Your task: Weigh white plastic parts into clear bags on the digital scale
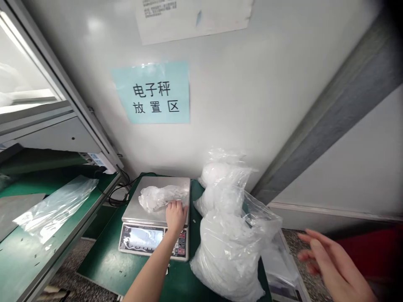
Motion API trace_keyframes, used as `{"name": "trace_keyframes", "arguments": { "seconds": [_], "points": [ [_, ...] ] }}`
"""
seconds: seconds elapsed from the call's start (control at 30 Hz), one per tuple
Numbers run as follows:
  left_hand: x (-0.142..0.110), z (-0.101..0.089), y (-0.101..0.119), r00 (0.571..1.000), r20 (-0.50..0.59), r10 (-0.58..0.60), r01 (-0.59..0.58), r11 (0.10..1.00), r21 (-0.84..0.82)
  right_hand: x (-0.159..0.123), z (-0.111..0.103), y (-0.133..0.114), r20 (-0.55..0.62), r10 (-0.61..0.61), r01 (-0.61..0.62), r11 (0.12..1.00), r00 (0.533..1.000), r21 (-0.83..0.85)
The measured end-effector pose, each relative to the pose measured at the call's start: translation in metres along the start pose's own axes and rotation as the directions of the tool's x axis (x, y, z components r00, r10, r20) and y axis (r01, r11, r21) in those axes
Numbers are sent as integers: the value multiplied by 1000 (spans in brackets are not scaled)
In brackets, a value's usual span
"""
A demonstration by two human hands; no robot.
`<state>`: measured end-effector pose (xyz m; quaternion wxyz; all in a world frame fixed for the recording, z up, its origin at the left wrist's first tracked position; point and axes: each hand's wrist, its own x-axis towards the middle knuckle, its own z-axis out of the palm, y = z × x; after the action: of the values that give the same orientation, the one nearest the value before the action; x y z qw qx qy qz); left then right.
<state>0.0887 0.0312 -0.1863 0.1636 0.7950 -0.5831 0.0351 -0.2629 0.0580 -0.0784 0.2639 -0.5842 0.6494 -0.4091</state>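
Observation:
On the steel pan of a digital scale (132,209) lies a small clear plastic bag (154,198) with whitish contents I cannot make out. My left hand (176,216) reaches over the scale's keypad, its fingers closed on the bag's near right end. Out at the lower right, my right hand (333,264) hangs in the air with fingers apart and nothing in them. Right of the scale, several larger clear bags (226,251) filled with white material stand in a row toward the wall.
A green-topped table (103,264) carries the scale and bags. At left is a green workbench (19,268) with a flat plastic bag (59,205). A blue sign (154,94) hangs on the wall, and a metal post (327,109) slants at right. Black cables (118,197) run behind the scale.

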Motion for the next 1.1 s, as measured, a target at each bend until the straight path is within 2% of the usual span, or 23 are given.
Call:
{"name": "trace_keyframes", "arguments": {
  "seconds": [0.03, 0.07, 0.1, 0.13, 0.2, 0.27, 0.3, 0.33, 0.4, 0.47, 0.5, 0.57, 0.6, 0.67, 0.73, 0.8, 0.9, 0.93, 0.97, 1.0, 1.03, 1.07, 1.1],
  "points": [
    [-1, 1, 0, 1000, 14, 25, -25, 1000, -12, 5, 2, -10, 28, 1, -1, 1000, 1000, -12],
    [-2, 1, -1, 998, 28, 48, -47, 999, -27, 10, 3, -22, 44, -65, 67, 996, 997, -59],
    [-4, 1, -1, 997, 42, 70, -68, 997, -45, 14, 5, -34, 72, -184, 191, 974, 980, -123],
    [-6, 1, -1, 994, 57, 91, -87, 994, -66, 17, 6, -45, 126, -326, 346, 916, 937, -203],
    [-8, -1, -1, 987, 95, 133, -121, 985, -123, 21, 7, -62, 318, -525, 612, 718, 789, -333],
    [-5, -6, 2, 975, 142, 171, -141, 970, -197, 24, 8, -70, 525, -549, 755, 540, 651, -372],
    [-1, -11, 6, 970, 165, 178, -137, 962, -235, 24, 9, -71, 597, -526, 789, 496, 606, -363],
    [4, -17, 11, 967, 186, 173, -118, 955, -271, 24, 9, -71, 653, -500, 810, 479, 569, -338],
    [18, -35, 31, 965, 222, 141, -59, 938, -343, 23, 10, -69, 723, -471, 828, 500, 506, -254],
    [29, -58, 61, 954, 265, 140, -15, 905, -425, 21, 11, -68, 743, -487, 832, 530, 458, -166],
    [33, -70, 80, 940, 293, 177, -18, 880, -475, 19, 11, -69, 740, -508, 836, 532, 441, -133],
    [33, -91, 118, 882, 359, 306, -57, 825, -563, 15, 10, -72, 717, -555, 851, 515, 421, -100],
    [30, -98, 135, 839, 395, 374, -77, 800, -595, 13, 9, -75, 702, -582, 861, 501, 411, -88],
    [20, -106, 162, 725, 481, 493, -115, 775, -622, 9, 5, -79, 659, -646, 882, 468, 386, -57],
    [11, -108, 176, 601, 563, 567, -173, 780, -601, 6, -2, -84, 609, -709, 901, 434, 356, -21],
    [4, -110, 179, 487, 629, 606, -253, 787, -562, 4, -10, -85, 574, -747, 909, 416, 337, 7],
    [3, -127, 173, 343, 684, 645, -357, 762, -540, 3, -21, -76, 562, -755, 901, 432, 336, 41],
    [4, -136, 169, 321, 689, 650, -377, 755, -537, 4, -24, -68, 543, -759, 893, 448, 359, 36],
    [5, -146, 165, 320, 690, 649, -392, 754, -527, 6, -25, -58, 505, -756, 873, 488, 416, 10],
    [6, -157, 159, 345, 676, 651, -399, 753, -523, 8, -24, -45, 456, -731, 829, 559, 508, -28],
    [8, -166, 151, 393, 637, 662, -394, 748, -534, 12, -21, -31, 404, -679, 758, 650, 613, -57],
    [9, -173, 142, 459, 570, 682, -381, 730, -567, 16, -17, -17, 361, -595, 657, 750, 718, -70],
    [10, -178, 131, 540, 480, 691, -362, 706, -609, 21, -10, -3, 368, -492, 545, 837, 789, -49]
  ]
}}
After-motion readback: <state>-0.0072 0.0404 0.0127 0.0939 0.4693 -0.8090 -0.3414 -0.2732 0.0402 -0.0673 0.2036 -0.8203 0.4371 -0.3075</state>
